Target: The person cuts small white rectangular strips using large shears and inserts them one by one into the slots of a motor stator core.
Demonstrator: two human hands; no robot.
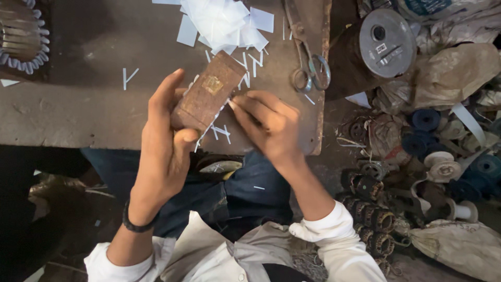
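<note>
My left hand [164, 141] grips a worn brown rectangular block [207, 93] and holds it tilted over the dark work board [94, 89]. A small yellowish patch shows on the block's top face. White paper strips stick out along the block's lower right edge. My right hand [269, 125] pinches at that edge with thumb and fingertips, touching the white strips [222, 130]. Both sleeves are white and a dark band circles my left wrist.
A heap of cut white paper pieces [222, 21] lies at the board's far side, with scissors [308, 62] beside it. A round metal-topped drum [383, 39] stands to the right. Spools, coils and sacks [433, 151] crowd the floor on the right. A ribbed round part [21, 34] sits far left.
</note>
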